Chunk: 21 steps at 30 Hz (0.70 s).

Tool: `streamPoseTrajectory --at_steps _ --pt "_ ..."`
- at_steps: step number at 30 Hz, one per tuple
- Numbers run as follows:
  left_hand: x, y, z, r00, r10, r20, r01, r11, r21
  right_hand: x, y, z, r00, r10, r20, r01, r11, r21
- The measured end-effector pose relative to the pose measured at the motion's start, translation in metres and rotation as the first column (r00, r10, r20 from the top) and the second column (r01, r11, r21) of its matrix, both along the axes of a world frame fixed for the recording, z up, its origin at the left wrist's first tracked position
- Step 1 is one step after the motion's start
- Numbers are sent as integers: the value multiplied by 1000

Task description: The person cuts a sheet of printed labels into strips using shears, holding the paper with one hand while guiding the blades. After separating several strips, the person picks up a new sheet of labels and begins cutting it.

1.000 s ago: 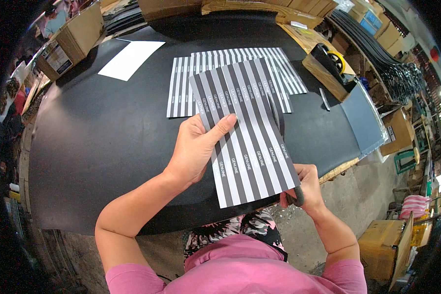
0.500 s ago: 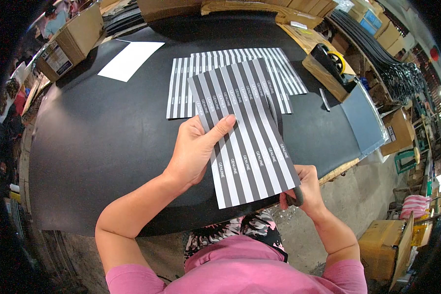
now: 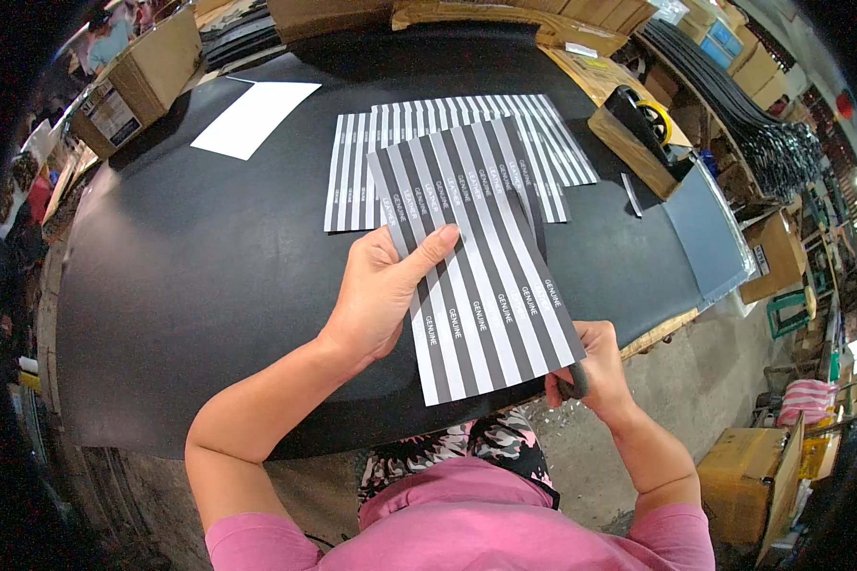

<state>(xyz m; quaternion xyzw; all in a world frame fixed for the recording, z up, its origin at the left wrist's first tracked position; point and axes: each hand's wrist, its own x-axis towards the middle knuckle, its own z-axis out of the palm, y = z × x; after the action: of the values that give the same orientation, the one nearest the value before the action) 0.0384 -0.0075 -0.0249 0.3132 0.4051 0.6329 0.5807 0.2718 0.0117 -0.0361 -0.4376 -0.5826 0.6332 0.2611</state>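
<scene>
Left half of black table [image 3: 190, 285] is bare, free to pass. Ahead, striped sheets [image 3: 448, 143] and white paper [image 3: 252, 114] lie flat. Right side blocked: tape dispenser [image 3: 643, 119], cardboard boxes [image 3: 129, 81] far left.

I see a smooth, slightly glossy striped paper sheet [image 3: 476, 266], a matt black table [image 3: 190, 276] like rubber, a plain white paper sheet [image 3: 252, 114], and brown cardboard boxes [image 3: 138, 71].

The person wears a pink short-sleeved shirt [image 3: 467, 523] and, below it, a garment with a black, white and pink floral pattern [image 3: 467, 443]. Both forearms are bare, without watch or rings visible.
</scene>
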Motion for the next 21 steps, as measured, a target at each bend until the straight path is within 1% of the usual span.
streamPoseTrajectory --at_steps 3,5,6,8,9,10,12,21 --pt "0 0 2 1000 -5 -3 5 1000 -7 0 0 1 1000 1 0 -1 1000 4" --pt "1 -1 4 1000 -14 -6 14 1000 -11 -2 -1 6 999 -31 -31 28 996 -86" --pt "4 -3 4 1000 -20 -8 20 999 -31 -1 1 3 999 -33 -33 30 996 -83" --pt "9 -6 4 998 -56 12 57 997 -58 1 6 -5 998 -53 37 53 998 26" --pt "12 -9 4 997 -65 33 67 996 -65 -2 7 0 997 -64 51 61 997 46" --pt "14 -10 5 996 -73 54 77 994 -71 -4 7 3 997 -66 50 63 997 48" --pt "14 -11 7 995 -71 68 76 995 -67 -7 9 5 997 -65 -32 67 997 47" --pt "10 -10 8 995 -68 76 71 996 -51 -9 12 3 998 -29 -55 33 997 70"
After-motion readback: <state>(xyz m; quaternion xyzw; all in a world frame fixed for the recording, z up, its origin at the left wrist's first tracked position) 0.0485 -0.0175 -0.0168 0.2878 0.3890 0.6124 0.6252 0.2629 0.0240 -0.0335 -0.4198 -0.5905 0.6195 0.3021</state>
